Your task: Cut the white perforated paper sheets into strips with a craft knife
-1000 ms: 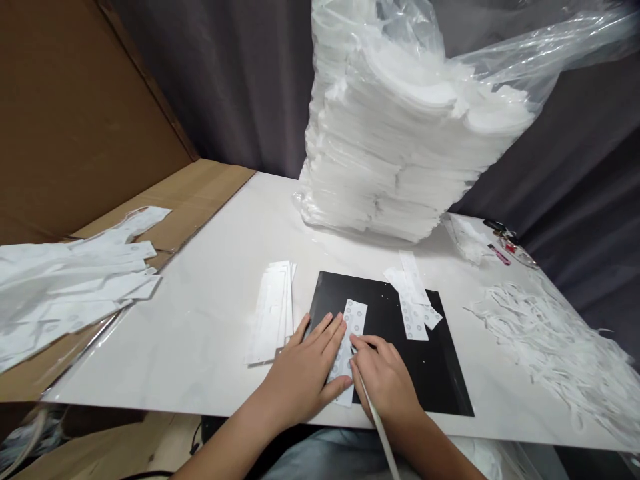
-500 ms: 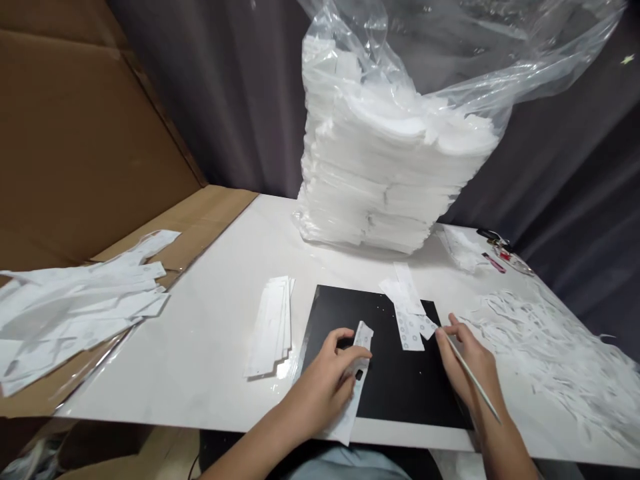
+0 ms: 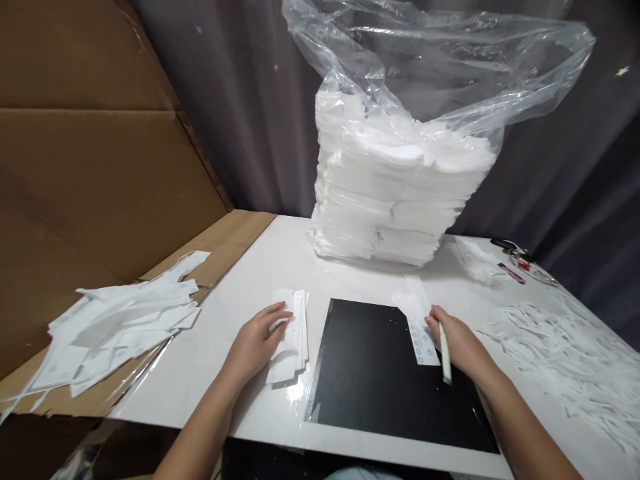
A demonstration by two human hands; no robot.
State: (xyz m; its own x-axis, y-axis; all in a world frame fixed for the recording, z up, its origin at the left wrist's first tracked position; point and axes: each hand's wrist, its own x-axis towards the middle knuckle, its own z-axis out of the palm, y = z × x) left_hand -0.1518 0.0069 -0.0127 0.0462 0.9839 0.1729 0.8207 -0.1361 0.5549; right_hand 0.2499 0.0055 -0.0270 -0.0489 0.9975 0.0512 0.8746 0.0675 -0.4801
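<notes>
My left hand (image 3: 257, 340) rests at a small stack of white strips (image 3: 299, 327), left of the black mat (image 3: 375, 380). Its fingers are apart, and the fingertips touch or hover just above the top strip; I cannot tell which. My right hand (image 3: 457, 340) is closed on a slim pale stick-like tool (image 3: 445, 357), whose flat end points down toward me. Right beside its fingertips, white pieces with printed circles (image 3: 423, 343) lie overlapping on the mat's upper right corner. The fingers partly cover these pieces.
A clear bag of stacked white sheets (image 3: 395, 200) stands at the back. Loose white strips (image 3: 130, 327) lie on cardboard (image 3: 220, 257) at left. Thin white scraps (image 3: 575, 367) spread over the right side, with a pink-handled tool (image 3: 513, 273) beyond.
My left hand has moved left from the mat to the stack, and the strip it held has left the mat. My right hand has turned the tool more upright. The view has shifted.
</notes>
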